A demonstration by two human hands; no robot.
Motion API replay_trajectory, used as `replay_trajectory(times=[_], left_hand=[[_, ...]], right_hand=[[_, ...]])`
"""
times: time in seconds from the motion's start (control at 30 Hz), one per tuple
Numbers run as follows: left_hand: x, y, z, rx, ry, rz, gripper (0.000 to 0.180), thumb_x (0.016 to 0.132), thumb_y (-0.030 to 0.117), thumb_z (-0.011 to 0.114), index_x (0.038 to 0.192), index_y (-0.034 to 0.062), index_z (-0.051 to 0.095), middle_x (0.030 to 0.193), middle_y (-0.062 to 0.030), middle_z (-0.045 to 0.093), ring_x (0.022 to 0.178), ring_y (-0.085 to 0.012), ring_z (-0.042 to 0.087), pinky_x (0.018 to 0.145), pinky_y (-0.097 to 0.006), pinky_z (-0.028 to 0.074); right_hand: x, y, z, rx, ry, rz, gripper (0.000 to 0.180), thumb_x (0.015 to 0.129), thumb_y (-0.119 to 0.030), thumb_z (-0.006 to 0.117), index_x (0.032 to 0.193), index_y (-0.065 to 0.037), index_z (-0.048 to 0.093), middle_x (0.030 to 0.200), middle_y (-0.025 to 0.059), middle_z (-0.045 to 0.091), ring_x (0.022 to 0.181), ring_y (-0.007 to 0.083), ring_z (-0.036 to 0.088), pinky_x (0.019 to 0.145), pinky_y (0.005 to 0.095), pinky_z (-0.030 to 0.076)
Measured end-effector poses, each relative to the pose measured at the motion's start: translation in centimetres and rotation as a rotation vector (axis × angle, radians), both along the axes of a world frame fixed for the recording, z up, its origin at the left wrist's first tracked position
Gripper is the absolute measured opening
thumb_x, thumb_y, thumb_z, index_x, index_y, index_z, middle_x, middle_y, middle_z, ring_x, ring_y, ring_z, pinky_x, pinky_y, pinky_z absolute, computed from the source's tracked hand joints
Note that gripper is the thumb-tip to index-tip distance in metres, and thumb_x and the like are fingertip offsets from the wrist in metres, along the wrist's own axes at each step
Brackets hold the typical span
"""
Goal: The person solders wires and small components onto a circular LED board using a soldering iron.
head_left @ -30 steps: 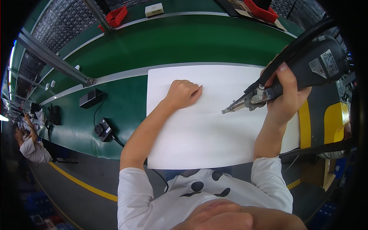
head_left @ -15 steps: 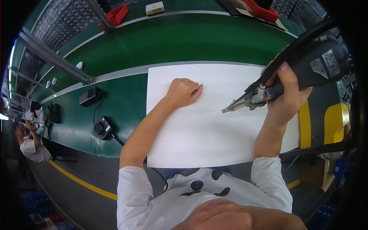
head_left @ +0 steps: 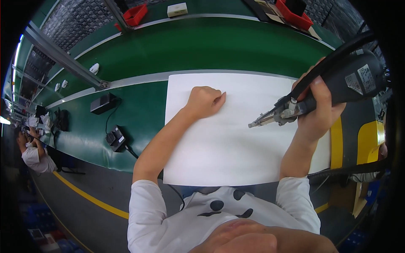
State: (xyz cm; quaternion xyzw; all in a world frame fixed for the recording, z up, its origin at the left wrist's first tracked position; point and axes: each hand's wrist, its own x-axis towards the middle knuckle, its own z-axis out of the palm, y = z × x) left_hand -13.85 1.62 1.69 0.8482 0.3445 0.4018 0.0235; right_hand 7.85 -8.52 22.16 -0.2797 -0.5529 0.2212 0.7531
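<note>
A large white sheet (head_left: pixel 228 156) lies on the green bench before me. My left hand (head_left: pixel 205 102) rests on its left half as a loose fist, thumb toward the right. The curled fingers hide whatever may be inside. My right hand (head_left: pixel 321 107) is closed around the dark body of an electric screwdriver (head_left: pixel 344 78), held tilted above the sheet's right side. Its narrow metal nose points down and left, and the tip is to the right of my left fist, apart from it. A thick black hose (head_left: pixel 337 52) runs along the tool.
Left on the bench sit a black box (head_left: pixel 104 103) and a small black device (head_left: pixel 116 139) with a cable. A metal post (head_left: pixel 63 57) rises beyond them. Red bins (head_left: pixel 135 15) and a white box (head_left: pixel 177 9) stand at the back. Another person (head_left: pixel 38 157) is at far left.
The whole view has shifted slightly, so the bench and sheet appear a little farther right and lower. Both hands keep their hold and nearly the same place over the sheet.
</note>
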Motion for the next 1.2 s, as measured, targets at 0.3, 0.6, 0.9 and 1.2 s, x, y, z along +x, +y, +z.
replay_trajectory(times=[0.3, 0.6, 0.9, 1.2], left_hand=[[-11.7, 11.9, 3.2, -0.075, 0.069, 0.588, 0.020, 0.090, 0.028, 0.066, 0.103, 0.0121, 0.068, 0.063, -0.0088, 0.066, 0.061, -0.0333, 0.069, 0.061, -0.046, 0.055], [-38.7, 21.4, 2.4, -0.199, 0.895, 1.197, 0.025, 0.089, 0.008, 0.063, 0.113, 0.0011, 0.068, 0.122, -0.0183, 0.066, 0.121, -0.0358, 0.062, 0.094, -0.045, 0.058], [-46.7, 24.4, -0.7, -0.374, 0.813, 1.325, 0.026, 0.098, 0.015, 0.054, 0.117, 0.0026, 0.067, 0.120, -0.0189, 0.070, 0.114, -0.0371, 0.067, 0.090, -0.047, 0.059], [-31.5, 20.7, 4.6, 0.061, 0.220, 0.844, 0.030, 0.097, 0.027, 0.065, 0.095, -0.0005, 0.077, 0.087, -0.0197, 0.075, 0.078, -0.0347, 0.074, 0.071, -0.043, 0.058]], right_hand=[[0.5, -0.2, -0.3, -0.164, 0.002, -0.116, 0.043, 0.084, -0.009, 0.064, 0.121, 0.009, 0.055, 0.083, 0.0139, 0.063, 0.064, 0.0157, 0.059, 0.054, 0.0265, 0.045], [2.4, 2.5, -2.5, -0.060, -0.100, -0.209, 0.036, 0.090, -0.016, 0.054, 0.118, 0.006, 0.051, 0.072, 0.0094, 0.050, 0.059, 0.0157, 0.046, 0.053, 0.0283, 0.036], [3.7, 3.4, -3.7, -0.183, -0.043, -0.072, 0.034, 0.094, -0.018, 0.048, 0.119, 0.004, 0.046, 0.069, 0.0059, 0.043, 0.059, 0.0157, 0.038, 0.063, 0.0310, 0.034], [4.4, 2.7, -3.4, -0.153, -0.114, -0.053, 0.037, 0.094, -0.020, 0.047, 0.121, 0.006, 0.045, 0.068, 0.0076, 0.049, 0.058, 0.0166, 0.044, 0.059, 0.0324, 0.037]])
